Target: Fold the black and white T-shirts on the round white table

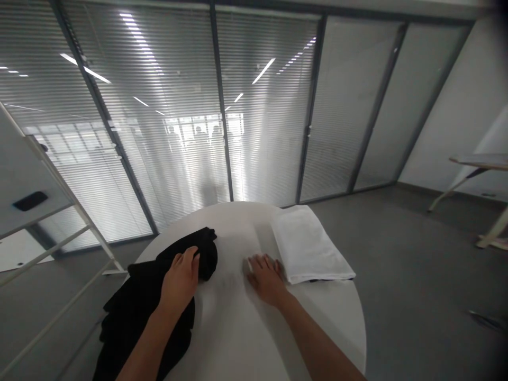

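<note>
A bunched black cloth [138,301], perhaps a garment, lies along the left side of the round white table [234,338] and reaches past its near left edge. My left hand [182,278] is closed on its upper right part, thumb and fingers pressed into the fabric. Over the middle of the tabletop, my right hand [265,276] rests with its fingers spread and nothing in it. Just to the right of those fingers lies a flat, folded white cloth [307,243]. A thin dark edge shows beneath its near side.
On the left stands a whiteboard [24,174] on a pale metal frame, close to the table. Behind the table runs a glass partition [262,132] with blinds. Another table [482,161] stands at the right, and a dark object [486,320] lies on the grey floor.
</note>
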A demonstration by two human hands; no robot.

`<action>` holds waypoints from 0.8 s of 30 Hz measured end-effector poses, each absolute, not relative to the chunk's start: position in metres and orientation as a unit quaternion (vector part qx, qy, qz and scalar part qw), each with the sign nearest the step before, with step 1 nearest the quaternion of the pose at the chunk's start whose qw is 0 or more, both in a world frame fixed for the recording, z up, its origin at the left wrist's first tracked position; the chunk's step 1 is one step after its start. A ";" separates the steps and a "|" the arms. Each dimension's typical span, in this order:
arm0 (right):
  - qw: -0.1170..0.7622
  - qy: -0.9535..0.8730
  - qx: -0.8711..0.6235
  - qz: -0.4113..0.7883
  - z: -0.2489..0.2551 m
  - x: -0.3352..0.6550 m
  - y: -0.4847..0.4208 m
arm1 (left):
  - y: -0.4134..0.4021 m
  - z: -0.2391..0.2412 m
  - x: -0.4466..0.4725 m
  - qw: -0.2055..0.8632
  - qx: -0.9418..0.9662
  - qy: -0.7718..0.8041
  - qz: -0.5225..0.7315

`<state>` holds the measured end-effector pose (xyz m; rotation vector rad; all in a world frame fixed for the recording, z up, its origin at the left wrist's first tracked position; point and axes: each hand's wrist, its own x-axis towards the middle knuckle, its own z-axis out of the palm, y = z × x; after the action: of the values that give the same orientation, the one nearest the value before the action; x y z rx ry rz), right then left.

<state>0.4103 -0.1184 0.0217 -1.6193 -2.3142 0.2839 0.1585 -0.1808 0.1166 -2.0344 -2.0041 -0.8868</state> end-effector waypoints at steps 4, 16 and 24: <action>0.206 -0.787 -0.560 0.156 0.029 0.413 -0.117 | -0.199 0.153 0.185 -0.065 -0.756 -0.576 -0.304; 0.407 -0.828 -0.320 0.216 0.037 0.407 -0.131 | -0.261 0.217 0.236 -0.196 -0.874 -0.377 -0.235; 0.404 -0.797 -0.316 0.319 0.049 0.412 -0.136 | -0.243 0.228 0.202 -0.096 -0.821 -0.475 -0.303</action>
<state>0.4122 -0.1359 0.0489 -0.7968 -2.0126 0.8059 0.2023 -0.2428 0.2278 -2.7492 -1.5898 -1.0150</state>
